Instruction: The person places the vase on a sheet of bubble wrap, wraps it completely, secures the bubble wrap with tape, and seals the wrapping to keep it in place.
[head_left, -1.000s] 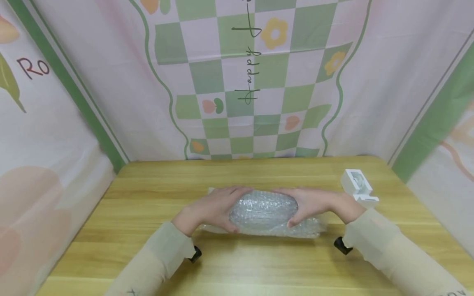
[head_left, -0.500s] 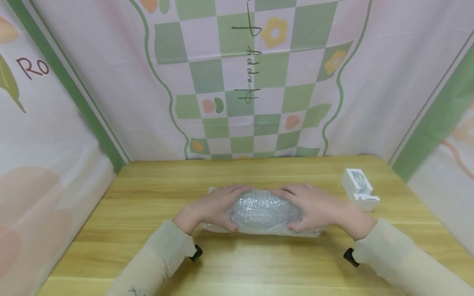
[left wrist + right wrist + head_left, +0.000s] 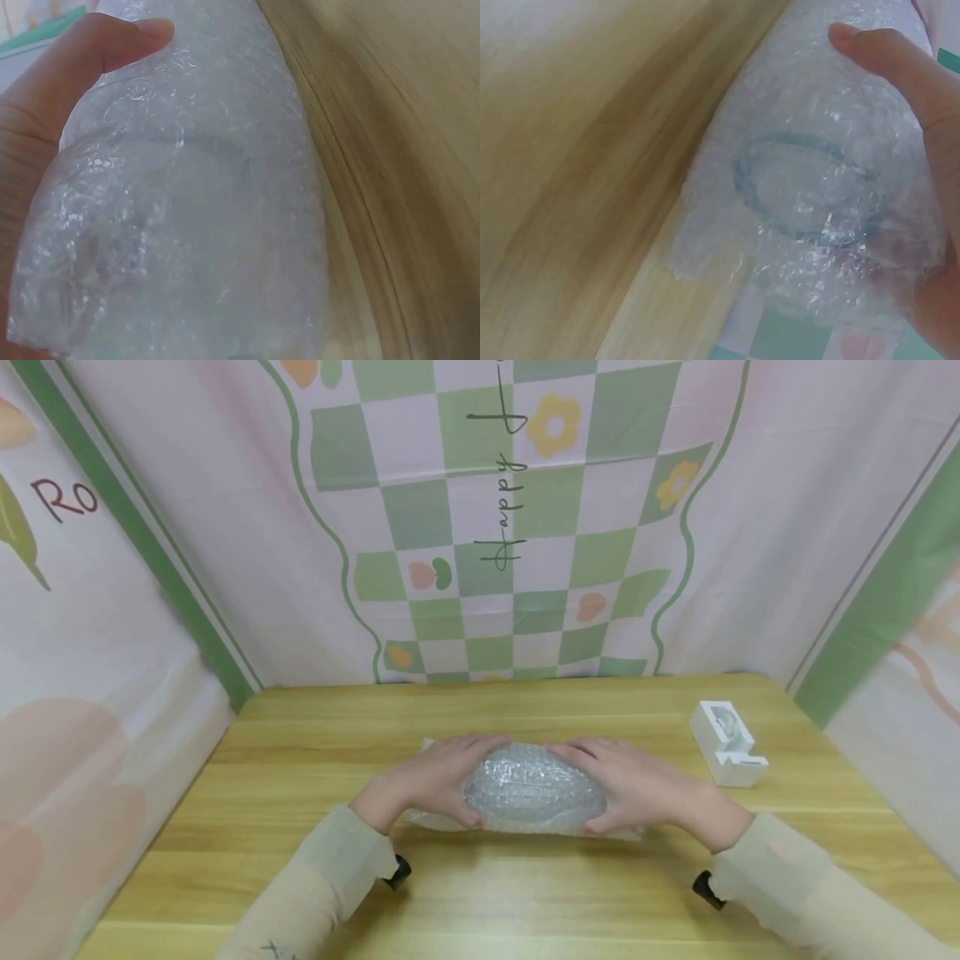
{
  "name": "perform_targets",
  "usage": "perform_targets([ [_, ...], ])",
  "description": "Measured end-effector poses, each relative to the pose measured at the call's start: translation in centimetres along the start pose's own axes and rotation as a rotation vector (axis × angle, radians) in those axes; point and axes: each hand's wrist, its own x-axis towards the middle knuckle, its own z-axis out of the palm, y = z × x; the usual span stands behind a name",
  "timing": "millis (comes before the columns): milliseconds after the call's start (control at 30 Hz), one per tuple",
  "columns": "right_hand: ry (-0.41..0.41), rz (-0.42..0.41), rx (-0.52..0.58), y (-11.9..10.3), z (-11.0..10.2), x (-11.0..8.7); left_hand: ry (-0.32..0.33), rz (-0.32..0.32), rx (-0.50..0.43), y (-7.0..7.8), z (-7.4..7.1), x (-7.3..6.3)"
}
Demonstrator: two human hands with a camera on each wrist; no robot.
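Observation:
A roll-shaped bundle of clear bubble wrap (image 3: pixel 532 787) lies crosswise on the wooden table in the head view. My left hand (image 3: pixel 438 781) grips its left part, thumb on the near side and fingers over the far side. On the right part, my right hand (image 3: pixel 645 785) holds it the same way. In the right wrist view, a bluish oval rim (image 3: pixel 780 140) shows through the bubble wrap near its end; the rest of the wrapped thing is blurred by the layers. The left wrist view has the thumb (image 3: pixel 154 30) pressed on the bubble wrap (image 3: pixel 217 247).
A white tape dispenser (image 3: pixel 727 747) with a clear roll stands at the right rear of the table (image 3: pixel 300 752). Printed cloth (image 3: pixel 420 510) hangs behind the table and along both sides. Black straps (image 3: pixel 397 872) sit at the wrists.
My right hand has shifted a little outward along the bubble wrap, its wrist lower and farther right. The tape dispenser now shows whole. The left hand has stayed in place.

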Motion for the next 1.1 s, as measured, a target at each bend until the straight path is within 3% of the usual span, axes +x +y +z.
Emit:
perform_targets([
  [200,0.008,-0.018,0.041,0.3,0.0,0.3,-0.005,-0.01,-0.04,-0.2,-0.1,0.1],
  [733,-0.088,-0.034,0.199,0.8,-0.8,0.7,-0.074,-0.022,-0.159,-0.2,-0.5,0.2],
  [1100,-0.142,-0.027,0.269,0.9,-1.2,1.0,-0.131,-0.063,-0.23,-0.3,-0.8,0.3],
])
